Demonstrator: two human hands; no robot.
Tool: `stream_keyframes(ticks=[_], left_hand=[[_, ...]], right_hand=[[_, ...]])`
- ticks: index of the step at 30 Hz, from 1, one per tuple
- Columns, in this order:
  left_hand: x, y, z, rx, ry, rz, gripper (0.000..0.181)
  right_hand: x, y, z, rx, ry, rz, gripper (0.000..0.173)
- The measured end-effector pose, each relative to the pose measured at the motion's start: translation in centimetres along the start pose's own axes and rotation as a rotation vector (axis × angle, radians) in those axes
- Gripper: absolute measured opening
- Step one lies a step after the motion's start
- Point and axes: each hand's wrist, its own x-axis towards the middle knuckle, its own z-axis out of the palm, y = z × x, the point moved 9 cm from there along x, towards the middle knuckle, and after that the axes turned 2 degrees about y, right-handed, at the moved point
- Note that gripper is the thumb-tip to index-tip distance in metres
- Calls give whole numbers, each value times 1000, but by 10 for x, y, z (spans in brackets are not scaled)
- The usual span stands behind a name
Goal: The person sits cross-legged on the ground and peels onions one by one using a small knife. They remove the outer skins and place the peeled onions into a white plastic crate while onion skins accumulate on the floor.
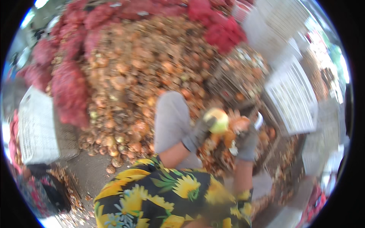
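My left hand (198, 132), in a grey glove, grips a partly peeled onion (218, 120) with pale green-white flesh. Close on its right is my right hand (247, 142), gloved too, its fingers curled. An orange-brown piece of onion or skin (240, 124) shows at those fingers. Beside them is a small white object (259, 121), too blurred to name. Whether the right hand grips either one is not plain. Below both hands lie loose onion skins (212, 152), in and around a dark crate (271, 155).
A large heap of onions (128, 77) spreads ahead. Red mesh sacks (70, 91) border it. A crate of onions (225, 85) leans at the heap's right side. White plastic crates (295, 97) stand at right, a white basket (38, 128) at left. Another person (42, 191) is at lower left.
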Motion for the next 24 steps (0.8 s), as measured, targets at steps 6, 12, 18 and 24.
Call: stream_keyframes(ticks=[6, 12, 18, 24], left_hand=[[-1, 25, 8, 305, -69, 243, 100], [-5, 24, 22, 347, -119, 195, 100], [-6, 5, 17, 99, -109, -30, 96], [-12, -12, 27, 214, -194, -104, 87]], right_hand=[[-38, -41, -2, -968, -140, -518, 29], [-112, -40, 54, -1668, -462, -905, 39], [-104, -56, 48, -1248, -345, -545, 30], [-106, -36, 59, -1748, -451, -863, 20]])
